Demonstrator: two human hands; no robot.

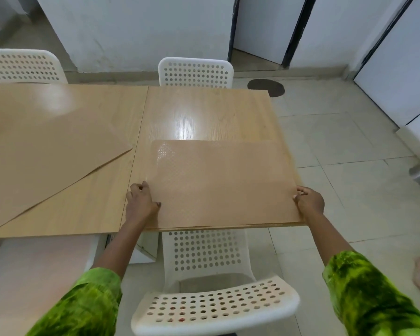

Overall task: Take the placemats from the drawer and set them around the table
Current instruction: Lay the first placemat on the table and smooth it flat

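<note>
A tan placemat with a fine dotted texture lies flat on the wooden table, near its front right corner. My left hand grips the mat's left edge, fingers curled over it. My right hand pinches the mat's right edge at the table's side. Another tan placemat lies askew on the left half of the table, well apart from both hands. No drawer is in view.
White perforated chairs stand around the table: one right below me, one at the far side, one at the far left. Tiled floor lies to the right, with white doors beyond.
</note>
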